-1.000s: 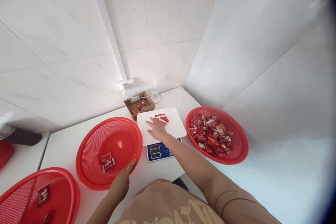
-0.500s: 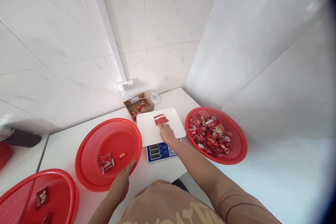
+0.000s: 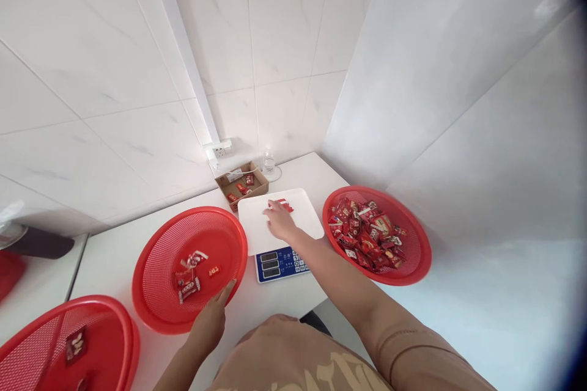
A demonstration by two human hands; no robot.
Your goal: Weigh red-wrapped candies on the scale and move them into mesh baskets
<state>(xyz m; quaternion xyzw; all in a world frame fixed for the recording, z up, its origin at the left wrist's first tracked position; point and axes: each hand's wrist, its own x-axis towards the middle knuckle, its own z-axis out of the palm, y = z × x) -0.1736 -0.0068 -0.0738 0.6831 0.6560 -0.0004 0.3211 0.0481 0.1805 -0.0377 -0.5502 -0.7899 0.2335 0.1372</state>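
Observation:
My right hand point(image 3: 279, 220) is over the white pan point(image 3: 257, 229) of a scale, its fingers spread above a red packet point(image 3: 287, 206) that they partly cover. Below the pan shows the scale's blue panel point(image 3: 282, 264). My left hand point(image 3: 214, 311) rests at the near right rim of the middle red basket point(image 3: 153, 314), fingers stretched along it. Several small red packets point(image 3: 187, 281) lie inside that basket. To the right of the scale, another red basket point(image 3: 424, 250) holds a pile of red wrapped packets point(image 3: 367, 235).
A cardboard box point(image 3: 261, 188) with a few red packets stands behind the scale, beside a clear glass container point(image 3: 268, 162). Another red basket point(image 3: 123, 342) is at the lower left, and a dark cylinder point(image 3: 43, 243) lies at the far left.
One more packet is now in the middle basket. My right hand has shifted slightly left and farther over the packet on the pan, with its fingers spread.

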